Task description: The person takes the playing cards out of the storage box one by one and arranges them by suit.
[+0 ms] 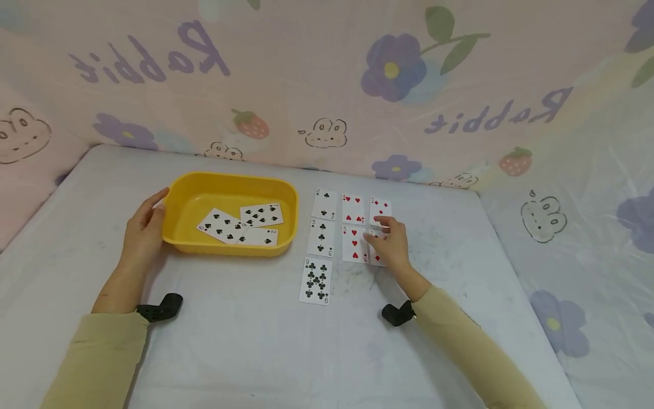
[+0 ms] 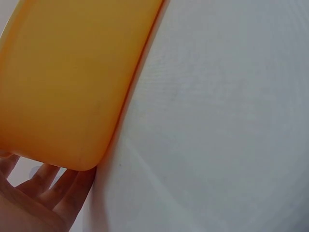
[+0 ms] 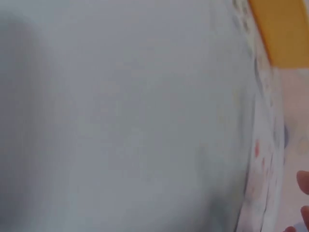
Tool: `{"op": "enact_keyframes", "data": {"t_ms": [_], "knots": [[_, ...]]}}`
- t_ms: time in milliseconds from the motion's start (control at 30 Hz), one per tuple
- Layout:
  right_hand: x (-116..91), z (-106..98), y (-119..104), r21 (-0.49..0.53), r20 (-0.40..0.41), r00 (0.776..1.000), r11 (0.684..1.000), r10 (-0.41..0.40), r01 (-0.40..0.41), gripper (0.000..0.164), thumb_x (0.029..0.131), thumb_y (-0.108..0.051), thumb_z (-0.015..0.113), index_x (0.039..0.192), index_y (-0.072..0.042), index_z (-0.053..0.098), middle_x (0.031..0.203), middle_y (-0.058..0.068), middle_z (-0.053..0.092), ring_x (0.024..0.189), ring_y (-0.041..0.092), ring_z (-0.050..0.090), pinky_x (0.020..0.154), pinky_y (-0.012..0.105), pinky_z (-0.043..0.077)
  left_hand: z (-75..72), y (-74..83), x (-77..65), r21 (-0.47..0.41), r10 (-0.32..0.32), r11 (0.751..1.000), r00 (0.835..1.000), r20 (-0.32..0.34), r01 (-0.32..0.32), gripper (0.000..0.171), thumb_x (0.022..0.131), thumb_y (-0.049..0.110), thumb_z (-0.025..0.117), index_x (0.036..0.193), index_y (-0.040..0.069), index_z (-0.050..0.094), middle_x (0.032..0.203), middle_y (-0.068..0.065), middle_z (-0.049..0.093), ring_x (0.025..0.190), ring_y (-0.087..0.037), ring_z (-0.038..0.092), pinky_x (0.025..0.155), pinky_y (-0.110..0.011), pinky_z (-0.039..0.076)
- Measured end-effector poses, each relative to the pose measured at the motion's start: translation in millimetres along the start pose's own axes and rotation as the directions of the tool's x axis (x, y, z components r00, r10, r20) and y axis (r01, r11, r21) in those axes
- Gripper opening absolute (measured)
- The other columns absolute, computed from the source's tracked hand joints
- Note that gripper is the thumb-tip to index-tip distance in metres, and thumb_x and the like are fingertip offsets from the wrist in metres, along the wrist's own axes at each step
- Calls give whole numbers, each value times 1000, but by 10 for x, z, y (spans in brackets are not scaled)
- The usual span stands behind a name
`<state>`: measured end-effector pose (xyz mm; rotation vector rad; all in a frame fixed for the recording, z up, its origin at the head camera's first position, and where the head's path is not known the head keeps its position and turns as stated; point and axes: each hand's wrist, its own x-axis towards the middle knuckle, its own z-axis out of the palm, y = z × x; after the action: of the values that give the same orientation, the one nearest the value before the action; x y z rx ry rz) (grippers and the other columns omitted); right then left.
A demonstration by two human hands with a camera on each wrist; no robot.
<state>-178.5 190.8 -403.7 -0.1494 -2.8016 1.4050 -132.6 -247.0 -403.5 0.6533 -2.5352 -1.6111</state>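
My left hand (image 1: 145, 227) touches the left end of a yellow tray (image 1: 230, 250), its fairly straight fingers against the outer wall. Inside the tray lie overlapping spades cards, among them a two of spades (image 1: 260, 237). On the right, my right hand (image 1: 392, 244) hovers low over two diamonds cards, thumb and fingers parted. It partly covers the upper diamonds card (image 1: 380, 205) and the lower diamonds card (image 1: 377, 257). Its thumb tip reaches the edge of the three of hearts (image 1: 353, 244). Only a few fingertips (image 3: 303, 181) show in the right wrist view.
A four of hearts (image 1: 353, 208) lies above the three of hearts. Left of these, a column holds the two of clubs (image 1: 324, 203), three of clubs (image 1: 320, 237) and nine of clubs (image 1: 315, 281). A patterned fabric wall (image 1: 286, 85) stands behind the white tabletop (image 1: 245, 341).
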Motion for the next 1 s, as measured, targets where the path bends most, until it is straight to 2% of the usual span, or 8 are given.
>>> {"op": "enact_keyframes", "data": {"t_ms": [133,233,400,567,633,767,867,1000], "knots": [[16,176,-176,154,-4,999,987,-39,39,46,86,-11,68,128,1,53,132,19,45,114,32,44,96,43,40,2,4,-7,-9,11,1000,1000,6,-11,46,103,41,22,150,42,27,152,-15,34,115,-26,40,106,-41,38],[28,305,-316,244,-11,999,968,-51,52,44,86,-13,70,126,-1,56,131,18,50,113,31,46,93,40,41,6,3,-13,-26,14,1000,1000,12,-14,47,103,41,22,150,41,26,156,-14,28,124,-30,37,110,-47,34],[39,500,-550,331,-1,995,939,-99,94,42,85,-13,71,123,-1,58,129,19,54,112,33,50,89,34,41,1,2,-26,-49,15,999,1000,13,-14,46,104,41,22,150,42,26,158,-10,22,136,-33,30,113,-51,28],[26,656,-822,343,40,986,929,-165,141,39,86,-15,70,122,-3,59,126,18,56,108,28,55,94,34,46,-7,13,-23,-50,22,999,1000,11,-21,46,104,40,22,150,41,27,158,-10,23,134,-31,32,112,-50,29],[19,718,-941,347,62,980,925,-190,157,37,87,-15,70,121,-4,59,124,17,57,106,26,56,95,35,47,-8,14,-20,-40,22,999,1000,10,-22,47,104,40,22,150,40,27,157,-11,27,128,-30,36,111,-48,32],[8,862,-1157,359,107,967,916,-233,181,36,88,-15,69,120,-4,60,124,15,59,105,25,58,93,32,49,-11,10,-21,-19,24,1000,1000,7,-24,47,104,39,23,150,39,28,151,-15,35,113,-24,41,101,-35,41],[5,991,-1273,364,139,958,913,-251,187,36,87,-14,70,120,-3,60,125,15,59,105,25,59,91,31,49,-17,16,-27,-21,35,999,999,11,-35,47,104,38,23,151,36,28,151,-15,36,112,-23,42,96,-30,41],[-4,1189,-1373,347,206,950,925,-237,155,37,87,-16,70,121,-4,59,125,16,59,106,24,58,91,28,49,-31,19,-39,-29,45,999,999,16,-44,47,104,38,23,151,34,28,152,-15,35,116,-25,41,101,-36,40]]}}
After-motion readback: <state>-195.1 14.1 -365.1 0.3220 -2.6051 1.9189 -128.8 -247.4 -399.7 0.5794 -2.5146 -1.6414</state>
